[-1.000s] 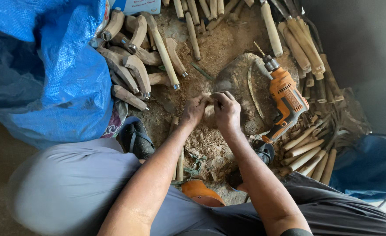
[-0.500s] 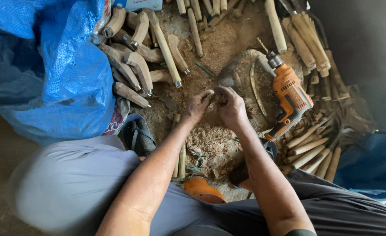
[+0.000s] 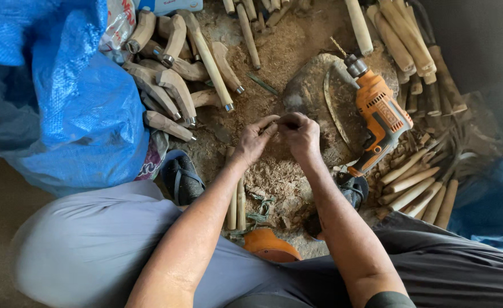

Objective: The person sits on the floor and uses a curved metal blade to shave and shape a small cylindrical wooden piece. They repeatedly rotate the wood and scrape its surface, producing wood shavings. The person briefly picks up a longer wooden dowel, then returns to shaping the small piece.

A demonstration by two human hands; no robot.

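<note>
Both my hands sit about where they were half a second ago, pressed together over the sawdust; the orange drill has not shifted either.

Head view, packaging first: big blue woven plastic sack (image 3: 63,108) fills the upper left, crumpled, bulging. Clear plastic bag with red print (image 3: 119,25) pokes out at its top edge. Pale blue box (image 3: 168,5) lies flat at the top edge, only a strip showing. Patterned fabric scrap (image 3: 154,162) sticks out under the sack's lower right.

Hands: my left hand (image 3: 252,142) is curled, thumb and fingers pinched on a small wooden piece (image 3: 273,126). My right hand (image 3: 301,136) is clenched over the same piece from the other side, knuckles up. The two hands touch. Most of the piece is hidden by fingers; shape cannot be told. It is held just above the sawdust pile (image 3: 274,171), right beside the flat stone (image 3: 320,97).

Around: orange power drill (image 3: 377,111) lies on the stone's right side, bit pointing up-left, near my right hand but apart. Carved wooden handles (image 3: 171,85) with metal ferrules lie in a heap left of the hands. Plain wooden sticks (image 3: 416,185) lie fanned out at right. Dark sandal (image 3: 180,178) just below left of my left wrist. Orange round object (image 3: 268,244) between my knees.
</note>
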